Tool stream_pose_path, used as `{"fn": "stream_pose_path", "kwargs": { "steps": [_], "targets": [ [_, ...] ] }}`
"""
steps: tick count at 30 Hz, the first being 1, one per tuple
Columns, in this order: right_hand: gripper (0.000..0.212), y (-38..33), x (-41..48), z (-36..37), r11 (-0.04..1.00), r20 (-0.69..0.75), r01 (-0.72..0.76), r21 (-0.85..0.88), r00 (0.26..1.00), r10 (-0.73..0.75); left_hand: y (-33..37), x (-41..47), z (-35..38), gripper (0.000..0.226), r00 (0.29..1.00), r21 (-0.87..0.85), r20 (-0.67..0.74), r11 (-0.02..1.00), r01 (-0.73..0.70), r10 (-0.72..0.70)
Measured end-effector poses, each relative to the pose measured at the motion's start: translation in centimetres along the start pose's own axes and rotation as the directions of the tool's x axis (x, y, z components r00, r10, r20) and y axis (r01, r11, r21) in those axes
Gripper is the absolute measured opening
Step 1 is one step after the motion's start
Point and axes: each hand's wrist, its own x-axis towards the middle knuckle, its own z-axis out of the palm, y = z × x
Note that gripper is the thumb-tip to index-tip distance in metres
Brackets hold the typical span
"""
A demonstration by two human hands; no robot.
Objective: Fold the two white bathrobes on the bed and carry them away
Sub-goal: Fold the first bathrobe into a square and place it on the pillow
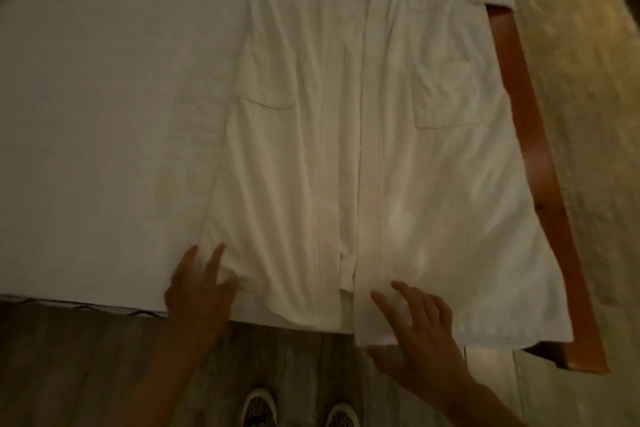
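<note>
One white bathrobe (363,149) lies spread flat, front side up, on the right part of the bed, its hem at the near edge. Two patch pockets show on its front and its two front panels meet along a central band. My left hand (199,291) rests on the robe's near left hem corner, fingers spread and pressing into the cloth. My right hand (415,333) lies with fingers apart on the hem of the right front panel. A second bathrobe is not visible.
The bed's white sheet (104,114) fills the left side. A wooden bed frame (533,135) runs along the right edge, with beige carpet (588,80) beyond. Wood-look floor and my two shoes (298,409) are below the bed's near edge.
</note>
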Motion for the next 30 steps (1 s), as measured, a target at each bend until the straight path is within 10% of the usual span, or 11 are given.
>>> {"fn": "stream_pose_path", "kwargs": {
  "steps": [7,11,14,19,22,30],
  "targets": [
    [0.113,-6.7,6.5,1.4,0.998,0.041,0.057,-0.018,0.998,-0.056,-0.7,1.7,-0.5,0.079,0.99,-0.322,0.139,0.946,0.041,0.005],
    [0.024,-7.5,7.6,1.0,0.985,-0.213,0.112,0.13,0.973,-0.083,-0.6,2.3,-0.5,0.054,0.988,-0.404,0.019,0.902,0.15,-0.155],
    [0.025,-6.4,9.2,-1.2,0.934,-0.388,0.124,0.336,0.921,0.017,-0.5,3.3,-0.4,0.035,0.978,-0.451,-0.04,0.877,0.165,-0.205],
    [0.085,-8.4,6.5,-0.1,0.949,0.03,0.315,-0.033,0.949,-0.314,1.3,3.8,-0.7,0.024,0.933,-0.598,-0.078,0.765,0.239,-0.352],
    [0.074,-9.2,5.6,2.1,0.948,0.115,0.313,-0.061,0.945,-0.305,1.1,3.9,-0.4,0.035,0.948,-0.606,-0.032,0.76,0.234,-0.318],
    [0.01,-8.2,10.0,-5.1,0.952,-0.383,0.063,0.3,0.922,0.059,-1.9,3.8,-1.6,0.048,0.96,-0.56,0.107,0.782,0.274,-0.259]
  ]
}}
